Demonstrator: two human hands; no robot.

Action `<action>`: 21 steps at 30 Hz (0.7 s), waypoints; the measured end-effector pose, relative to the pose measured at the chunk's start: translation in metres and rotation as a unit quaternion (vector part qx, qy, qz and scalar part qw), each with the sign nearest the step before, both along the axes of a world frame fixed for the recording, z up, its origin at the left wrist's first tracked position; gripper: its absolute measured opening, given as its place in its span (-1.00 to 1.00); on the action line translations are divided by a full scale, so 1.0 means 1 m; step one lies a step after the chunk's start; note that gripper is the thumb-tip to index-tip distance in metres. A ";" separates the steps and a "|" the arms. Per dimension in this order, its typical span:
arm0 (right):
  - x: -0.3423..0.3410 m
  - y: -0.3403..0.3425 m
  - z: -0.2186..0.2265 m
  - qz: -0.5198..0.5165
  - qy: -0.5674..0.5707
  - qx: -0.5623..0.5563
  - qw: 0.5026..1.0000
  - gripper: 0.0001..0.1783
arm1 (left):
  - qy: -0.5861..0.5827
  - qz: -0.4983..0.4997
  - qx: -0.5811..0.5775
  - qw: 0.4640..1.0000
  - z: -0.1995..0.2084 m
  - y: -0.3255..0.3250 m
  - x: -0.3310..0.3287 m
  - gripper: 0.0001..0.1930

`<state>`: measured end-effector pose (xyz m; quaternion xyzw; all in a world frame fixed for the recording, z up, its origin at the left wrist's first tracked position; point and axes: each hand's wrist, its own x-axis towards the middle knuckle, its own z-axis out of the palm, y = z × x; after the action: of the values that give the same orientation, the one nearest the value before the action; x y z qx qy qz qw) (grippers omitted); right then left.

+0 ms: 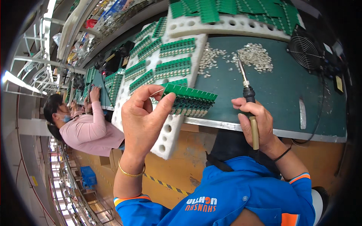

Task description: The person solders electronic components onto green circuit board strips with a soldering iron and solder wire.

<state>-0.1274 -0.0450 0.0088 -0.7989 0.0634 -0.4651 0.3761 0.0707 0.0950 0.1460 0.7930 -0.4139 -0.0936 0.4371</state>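
My left hand (145,115) pinches the left end of a green circuit board panel (190,98), with thumb and fingers closed on it. Dark parts in a row and pale metal parts line the panel, which is held above the table's front edge. What looks like a thin wire also shows at the left fingertips. In my right hand (258,122) is a soldering iron (249,90), gripped by its tan and black handle. Its metal tip points away from me, over small silvery parts (255,57) heaped on the table. The iron and the panel are apart.
White foam trays (200,49) carry several green panels, with more stacked at the back. A second heap of small parts (209,58) lies beside the tray. On the right stand a black fan (304,51) and a pale strip (302,114). At left, a co-worker in pink (85,130) sits working.
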 end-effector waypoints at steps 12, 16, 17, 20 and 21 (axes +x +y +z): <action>-0.064 -0.016 -0.002 -0.075 -0.015 0.080 0.994 -0.69 | -0.245 -0.165 -0.083 0.952 -0.033 -0.061 -0.079 -0.75; -0.076 -0.016 -0.004 -0.072 0.004 0.053 0.996 -0.67 | -0.301 -0.206 -0.073 0.928 -0.046 -0.061 -0.102 -0.68; -0.078 -0.016 -0.004 -0.071 0.006 0.050 0.996 -0.67 | -0.299 -0.205 -0.075 0.929 -0.050 -0.061 -0.105 -0.68; -0.085 -0.013 -0.007 -0.054 0.009 0.075 0.996 -0.67 | -0.343 -0.215 -0.129 0.905 -0.071 -0.063 -0.112 -0.66; -0.087 -0.012 -0.008 -0.055 0.012 0.072 0.996 -0.67 | -0.340 -0.214 -0.132 0.906 -0.074 -0.063 -0.114 -0.66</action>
<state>-0.2148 -0.0573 0.0013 -0.7708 0.1454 -0.4695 0.4054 -0.0430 0.0316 0.0718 0.6037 -0.7060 0.1464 0.3401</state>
